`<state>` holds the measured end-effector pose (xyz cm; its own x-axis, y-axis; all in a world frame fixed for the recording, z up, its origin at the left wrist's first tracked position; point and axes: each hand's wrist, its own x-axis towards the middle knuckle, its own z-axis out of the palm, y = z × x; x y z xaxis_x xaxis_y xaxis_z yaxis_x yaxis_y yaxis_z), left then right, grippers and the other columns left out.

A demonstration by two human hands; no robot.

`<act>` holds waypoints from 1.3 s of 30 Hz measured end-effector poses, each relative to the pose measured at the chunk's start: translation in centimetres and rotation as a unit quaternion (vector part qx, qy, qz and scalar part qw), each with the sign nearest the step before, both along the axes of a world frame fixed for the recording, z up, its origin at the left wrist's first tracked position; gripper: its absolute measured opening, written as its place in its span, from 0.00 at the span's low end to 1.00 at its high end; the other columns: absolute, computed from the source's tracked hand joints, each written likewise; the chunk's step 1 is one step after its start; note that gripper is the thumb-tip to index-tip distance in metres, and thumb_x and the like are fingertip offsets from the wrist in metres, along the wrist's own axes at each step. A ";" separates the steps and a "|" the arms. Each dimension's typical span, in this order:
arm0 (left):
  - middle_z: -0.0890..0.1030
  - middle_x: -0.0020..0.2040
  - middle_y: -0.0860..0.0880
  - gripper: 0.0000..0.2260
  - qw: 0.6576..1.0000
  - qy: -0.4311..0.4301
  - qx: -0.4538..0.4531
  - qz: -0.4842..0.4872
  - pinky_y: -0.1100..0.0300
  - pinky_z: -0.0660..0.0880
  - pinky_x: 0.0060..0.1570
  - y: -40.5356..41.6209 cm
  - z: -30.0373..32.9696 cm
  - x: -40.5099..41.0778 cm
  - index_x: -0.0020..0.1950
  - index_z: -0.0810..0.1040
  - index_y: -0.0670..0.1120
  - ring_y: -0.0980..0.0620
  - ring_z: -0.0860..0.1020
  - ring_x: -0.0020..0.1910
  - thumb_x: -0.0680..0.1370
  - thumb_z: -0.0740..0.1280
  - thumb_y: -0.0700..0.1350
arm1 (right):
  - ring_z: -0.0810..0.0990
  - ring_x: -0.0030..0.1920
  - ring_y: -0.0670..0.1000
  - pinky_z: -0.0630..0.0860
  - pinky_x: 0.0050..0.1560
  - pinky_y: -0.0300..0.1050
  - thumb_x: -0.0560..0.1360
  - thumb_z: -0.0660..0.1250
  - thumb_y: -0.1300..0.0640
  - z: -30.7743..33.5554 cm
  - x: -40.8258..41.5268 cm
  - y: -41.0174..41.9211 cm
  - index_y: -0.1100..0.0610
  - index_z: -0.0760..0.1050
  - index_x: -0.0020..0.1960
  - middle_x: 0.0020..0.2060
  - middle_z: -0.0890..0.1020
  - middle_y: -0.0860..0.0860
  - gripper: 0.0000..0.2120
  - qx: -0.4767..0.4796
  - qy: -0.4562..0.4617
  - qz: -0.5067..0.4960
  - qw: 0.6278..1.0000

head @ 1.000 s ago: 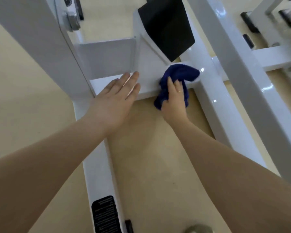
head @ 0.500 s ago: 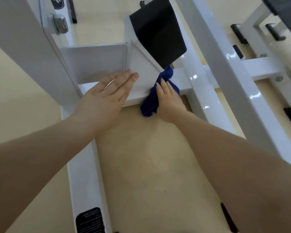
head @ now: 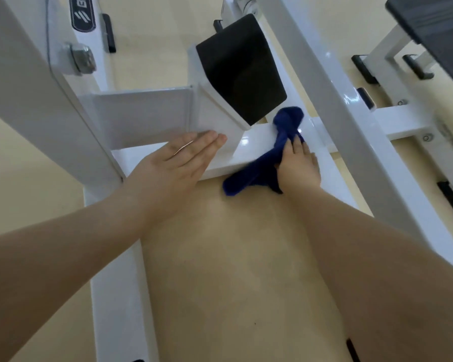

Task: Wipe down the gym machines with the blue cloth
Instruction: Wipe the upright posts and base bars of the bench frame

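- My two bare forearms reach in from 7 and 5 o'clock over the beige floor [head: 228,270].
- A white base rail [head: 120,283] of the gym machine runs along the floor at 7 o'clock, under my left forearm.
- My left hand [head: 173,165] lies flat on the white crossbar [head: 256,142] just left of centre, its fingers [head: 207,142] straight and close together, the tips touching the slanted white bracket [head: 212,113].
- My right hand [head: 298,165] is just right of centre, its fingers [head: 297,145] curled onto the blue cloth [head: 256,173] and pressing it against the crossbar.
- The blue cloth is draped over the crossbar: one bunched end sits on top at about 1 o'clock from my right hand, and the other hangs off the near edge toward the floor.
- Just beyond the cloth, at 12 o'clock, a black pad [head: 238,66] tilts on the bracket.
- A thick white beam [head: 332,95] slants from 12 toward 4 o'clock, past my right hand.
- At 10 o'clock a wide white upright [head: 24,82] carries a large bolt [head: 80,57].
- At 2 o'clock, farther off, stands another white frame [head: 403,118] with a dark padded seat [head: 439,24].
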<state>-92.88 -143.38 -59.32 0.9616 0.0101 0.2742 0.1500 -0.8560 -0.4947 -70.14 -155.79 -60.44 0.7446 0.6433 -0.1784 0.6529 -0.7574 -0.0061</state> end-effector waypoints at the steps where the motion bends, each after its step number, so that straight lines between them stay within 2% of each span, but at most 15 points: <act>1: 0.63 0.74 0.44 0.25 1.000 0.008 0.001 0.003 0.53 0.48 0.72 0.1 0.0 0.1 0.72 0.60 0.35 0.47 0.60 0.73 0.78 0.37 0.35 | 0.52 0.75 0.56 0.51 0.73 0.50 0.79 0.59 0.58 -0.2 0.3 -0.4 0.57 0.48 0.77 0.76 0.53 0.55 0.30 0.009 -0.005 -0.035 0.999; 7: 0.50 0.76 0.45 0.26 0.999 0.019 0.017 0.023 0.53 0.42 0.73 0.0 -0.9 0.0 0.75 0.49 0.36 0.49 0.52 0.75 0.76 0.39 0.36 | 0.51 0.76 0.56 0.56 0.72 0.51 0.76 0.64 0.59 -2.0 -2.1 -2.1 0.54 0.43 0.77 0.76 0.50 0.54 0.39 0.037 0.029 -0.035 0.998; 11: 0.40 0.75 0.47 0.27 0.994 0.045 -0.018 0.099 0.55 0.29 0.68 -1.2 -0.2 0.1 0.75 0.35 0.39 0.51 0.41 0.74 0.76 0.37 0.42 | 0.63 0.70 0.58 0.61 0.69 0.52 0.77 0.62 0.57 -0.3 -0.3 -2.7 0.57 0.52 0.75 0.73 0.61 0.56 0.31 0.016 -0.007 -0.005 1.000; 13: 0.36 0.74 0.43 0.26 0.995 0.042 0.023 0.089 0.51 0.29 0.68 -1.2 -0.6 0.1 0.75 0.38 0.38 0.49 0.39 0.73 0.75 0.35 0.36 | 0.60 0.72 0.57 0.61 0.69 0.49 0.79 0.59 0.60 -0.3 -1.1 -4.8 0.59 0.52 0.76 0.73 0.59 0.56 0.28 0.020 -0.024 -0.011 0.999; 15: 0.38 0.74 0.43 0.26 0.995 0.041 0.046 0.075 0.51 0.32 0.69 -0.9 -1.3 0.1 0.75 0.42 0.37 0.49 0.42 0.74 0.75 0.37 0.35 | 0.52 0.75 0.54 0.53 0.72 0.45 0.80 0.52 0.62 -1.2 -3.9 -8.3 0.59 0.48 0.76 0.76 0.52 0.53 0.26 -0.011 -0.039 0.010 0.999; 18: 0.49 0.76 0.50 0.26 0.995 0.009 -0.063 0.077 0.56 0.36 0.71 -1.1 -1.0 0.2 0.75 0.40 0.40 0.52 0.54 0.75 0.77 0.39 0.41 | 0.49 0.76 0.52 0.42 0.74 0.44 0.80 0.47 0.63 -2.4 -5.6 -11.3 0.59 0.51 0.76 0.76 0.53 0.53 0.24 -0.090 -0.075 0.087 0.989; 22: 0.32 0.73 0.42 0.28 0.986 0.030 -0.119 0.111 0.55 0.27 0.67 -2.4 -0.7 0.1 0.73 0.37 0.36 0.46 0.41 0.76 0.75 0.41 0.40 | 0.55 0.75 0.53 0.46 0.74 0.45 0.80 0.51 0.61 -2.4 -3.1 -9.9 0.61 0.62 0.72 0.73 0.61 0.56 0.21 -0.132 -0.103 0.171 0.971; 24: 0.45 0.76 0.40 0.29 0.979 -0.008 -0.182 0.096 0.57 0.33 0.70 -3.2 0.1 0.4 0.73 0.48 0.33 0.44 0.50 0.76 0.73 0.44 0.39 | 0.67 0.70 0.54 0.54 0.73 0.45 0.75 0.61 0.60 -1.8 -3.0 -12.0 0.62 0.74 0.63 0.65 0.74 0.58 0.18 -0.164 -0.135 0.211 0.954; 26: 0.57 0.74 0.39 0.29 0.973 0.009 -0.222 0.065 0.56 0.41 0.71 -4.2 -0.1 0.2 0.71 0.60 0.32 0.42 0.59 0.73 0.70 0.48 0.39 | 0.80 0.57 0.57 0.61 0.70 0.47 0.65 0.67 0.61 -1.1 -4.6 -16.2 0.63 0.82 0.46 0.49 0.83 0.59 0.12 -0.192 -0.131 0.250 0.940; 28: 0.64 0.72 0.38 0.29 0.970 0.035 -0.236 0.038 0.55 0.44 0.71 -5.1 -0.2 -0.6 0.68 0.66 0.31 0.41 0.63 0.71 0.68 0.50 0.40 | 0.83 0.50 0.59 0.54 0.71 0.46 0.62 0.67 0.64 -0.4 -6.0 -20.4 0.65 0.82 0.41 0.43 0.84 0.62 0.10 -0.205 -0.117 0.282 0.930; 30: 0.65 0.71 0.38 0.30 0.968 0.060 -0.243 0.028 0.56 0.44 0.70 -5.5 -0.2 -1.6 0.67 0.68 0.32 0.41 0.67 0.69 0.65 0.58 0.40 | 0.83 0.49 0.59 0.52 0.70 0.47 0.57 0.75 0.64 0.1 -6.1 -21.7 0.66 0.82 0.42 0.44 0.84 0.62 0.14 -0.240 -0.130 0.295 0.916; 32: 0.59 0.72 0.40 0.34 0.965 0.095 -0.241 0.050 0.58 0.41 0.69 -5.9 0.3 -2.5 0.70 0.63 0.34 0.42 0.66 0.70 0.64 0.62 0.39 | 0.78 0.60 0.56 0.51 0.72 0.49 0.63 0.76 0.58 1.0 -5.2 -19.6 0.65 0.79 0.54 0.55 0.81 0.60 0.22 -0.261 -0.141 0.298 0.907; 35: 0.43 0.75 0.44 0.36 0.956 0.132 -0.246 0.089 0.61 0.31 0.67 -6.5 0.3 -3.9 0.74 0.44 0.40 0.48 0.52 0.75 0.71 0.61 0.41 | 0.55 0.75 0.54 0.38 0.73 0.48 0.79 0.57 0.55 1.2 -3.6 -16.1 0.61 0.62 0.70 0.72 0.63 0.57 0.21 -0.237 -0.142 0.281 0.919; 37: 0.41 0.76 0.44 0.35 0.934 0.175 -0.285 0.121 0.63 0.31 0.67 -6.9 0.7 -4.6 0.75 0.42 0.40 0.47 0.46 0.76 0.75 0.58 0.43 | 0.58 0.74 0.55 0.43 0.74 0.47 0.76 0.62 0.57 0.8 -3.9 -17.2 0.60 0.66 0.67 0.71 0.65 0.59 0.20 -0.258 -0.140 0.273 0.916; 39: 0.39 0.77 0.43 0.33 0.909 0.215 -0.318 0.165 0.60 0.35 0.69 -6.7 1.2 -5.7 0.76 0.42 0.41 0.47 0.44 0.76 0.78 0.58 0.47 | 0.73 0.66 0.57 0.59 0.71 0.48 0.66 0.73 0.58 0.3 -5.8 -19.8 0.61 0.77 0.55 0.60 0.78 0.61 0.18 -0.287 -0.097 0.240 0.922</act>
<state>-98.63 -150.07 -58.14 0.8943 0.3426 -0.2880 0.3605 -0.9327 0.0099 -75.95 -175.62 -60.16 0.4529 0.7481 -0.4850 0.8602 -0.2236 0.4583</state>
